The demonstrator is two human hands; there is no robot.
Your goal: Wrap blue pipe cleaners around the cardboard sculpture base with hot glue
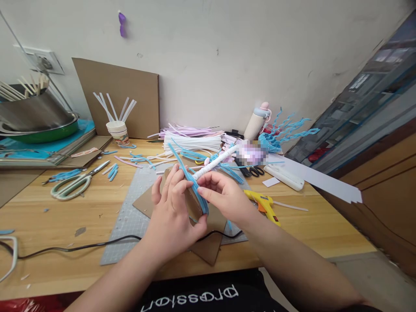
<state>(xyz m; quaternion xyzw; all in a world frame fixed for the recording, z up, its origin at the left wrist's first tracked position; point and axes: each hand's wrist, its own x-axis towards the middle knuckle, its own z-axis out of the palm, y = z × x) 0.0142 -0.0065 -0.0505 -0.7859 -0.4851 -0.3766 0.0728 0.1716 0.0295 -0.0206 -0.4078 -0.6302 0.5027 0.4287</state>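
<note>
A brown cardboard disc (192, 201) is tilted up in front of me, its rim edged with blue pipe cleaners (202, 200). My left hand (173, 208) grips the disc between thumb and fingers, fingertips over its upper edge. From the disc's far side a stem wrapped in white (214, 164) slants up and right to a pixelated pinkish part, near wavy blue pipe-cleaner strands (286, 132). My right hand (224, 195) pinches the blue pipe cleaners at the rim, close to the stem's lower end. Its fingertips partly cover the pinched spot.
Beneath the hands lie a cutting mat (123, 225) and a cardboard sheet (208, 251). Scissors (78, 182) are at left; a yellow glue gun (264, 206) is at right. Behind are white pipe cleaners (195, 142), a paper cup (117, 132) and a bottle (256, 123). A black cable (78, 248) crosses the table.
</note>
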